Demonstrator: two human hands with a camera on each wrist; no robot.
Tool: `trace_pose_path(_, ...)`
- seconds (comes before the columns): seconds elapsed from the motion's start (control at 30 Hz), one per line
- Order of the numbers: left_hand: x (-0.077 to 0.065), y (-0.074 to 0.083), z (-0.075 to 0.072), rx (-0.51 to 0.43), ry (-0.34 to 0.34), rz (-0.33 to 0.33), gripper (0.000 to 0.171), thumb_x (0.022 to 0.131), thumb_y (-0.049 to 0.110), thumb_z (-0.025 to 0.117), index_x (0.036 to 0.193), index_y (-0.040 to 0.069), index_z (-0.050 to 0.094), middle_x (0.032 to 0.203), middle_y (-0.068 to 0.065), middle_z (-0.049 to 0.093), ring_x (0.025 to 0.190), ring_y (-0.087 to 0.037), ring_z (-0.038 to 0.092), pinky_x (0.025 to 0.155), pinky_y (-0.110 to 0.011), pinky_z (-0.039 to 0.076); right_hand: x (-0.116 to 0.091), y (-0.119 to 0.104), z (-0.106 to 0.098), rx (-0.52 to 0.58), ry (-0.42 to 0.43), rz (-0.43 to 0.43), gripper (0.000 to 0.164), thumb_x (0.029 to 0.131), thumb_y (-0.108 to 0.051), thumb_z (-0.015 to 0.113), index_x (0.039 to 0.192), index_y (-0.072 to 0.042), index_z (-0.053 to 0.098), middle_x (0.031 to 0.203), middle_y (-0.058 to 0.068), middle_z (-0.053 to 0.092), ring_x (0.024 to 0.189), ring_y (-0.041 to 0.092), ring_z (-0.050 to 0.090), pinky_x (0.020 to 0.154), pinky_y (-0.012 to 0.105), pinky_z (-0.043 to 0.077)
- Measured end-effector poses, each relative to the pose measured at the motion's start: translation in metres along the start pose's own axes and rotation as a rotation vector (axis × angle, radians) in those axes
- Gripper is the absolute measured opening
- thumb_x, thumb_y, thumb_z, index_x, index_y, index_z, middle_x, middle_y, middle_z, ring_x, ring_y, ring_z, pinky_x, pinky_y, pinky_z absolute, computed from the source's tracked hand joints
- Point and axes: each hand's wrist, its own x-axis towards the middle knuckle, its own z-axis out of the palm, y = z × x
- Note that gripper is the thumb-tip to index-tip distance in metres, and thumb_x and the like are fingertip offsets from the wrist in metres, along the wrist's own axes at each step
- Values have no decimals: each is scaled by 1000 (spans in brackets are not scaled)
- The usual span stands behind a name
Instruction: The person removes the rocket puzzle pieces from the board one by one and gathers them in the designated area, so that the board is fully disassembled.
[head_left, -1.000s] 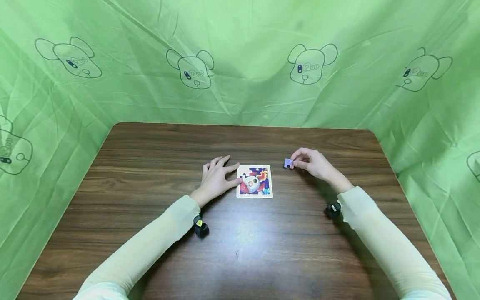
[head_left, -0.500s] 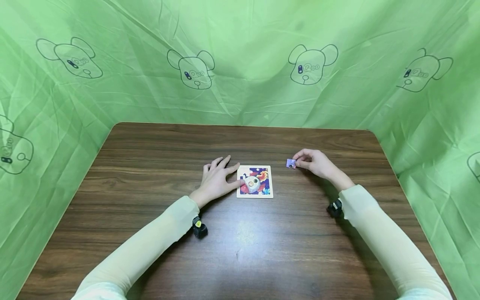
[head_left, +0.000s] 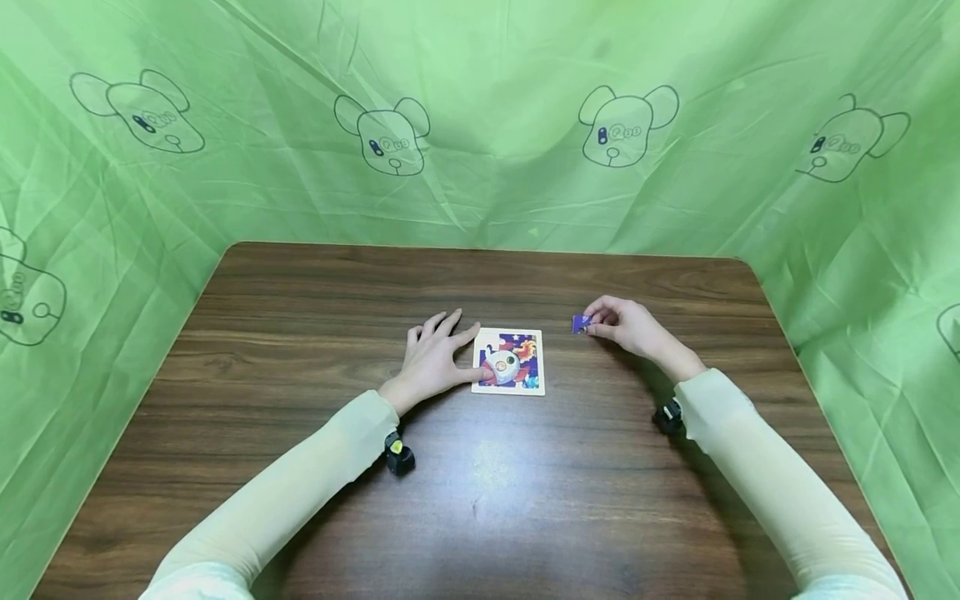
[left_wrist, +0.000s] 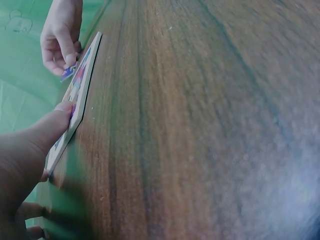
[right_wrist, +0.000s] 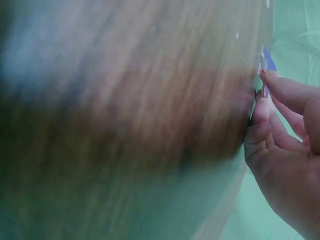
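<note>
A square picture puzzle [head_left: 510, 392] with a pale border lies flat on the table, showing a white, round-headed figure against purple. My left hand [head_left: 431, 362] is at its left side with fingers spread. The left thumb [left_wrist: 57, 117] presses on the picture, while the index fingertip touches the upper left corner. To the right of the puzzle, my right hand [head_left: 630, 327] pinches a small purple jigsaw piece [head_left: 579, 323] between thumb and fingers. In the left wrist view this piece [left_wrist: 68, 73] shows beyond the puzzle's far end.
Brown wood-grain tabletop [head_left: 495, 483] surrounds the puzzle on all sides. Green cloth [head_left: 495, 200] with printed animal heads hangs behind the table and along both sides. A black wrist camera [head_left: 399, 457] sits under the left cuff, another [head_left: 667, 417] by the right cuff.
The jigsaw piece has turned in my right fingers and now shows a darker purple face. My left thumb has slid slightly down along the puzzle's left side.
</note>
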Motion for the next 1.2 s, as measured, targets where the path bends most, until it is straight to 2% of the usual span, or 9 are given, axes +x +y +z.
trace_pose_path(0.27,0,1,-2,-4,1,1,98,79,78,72,159,27,47,171,-13,27,156,-37,21,114,-60,23,1,-1,2,-49,17,-13,25,95,-10,76,118,0,71,106,17,66,95,31,65,85,43,49)
trace_pose_path(0.67,-2,0,-1,-5,-4,2,97,80,78,71,159,27,46,171,-13,27,157,-37,20,115,-61,21,-1,-1,4,-47,24,-3,26,95,-13,77,119,-2,72,105,15,66,94,28,65,84,40,49)
trace_pose_path(1.2,-1,-3,4,9,3,10,97,81,79,69,159,28,46,171,-13,27,156,-37,20,114,-62,22,-3,-6,1,-48,29,-24,32,94,-13,79,122,-1,69,105,17,68,95,32,66,87,46,51)
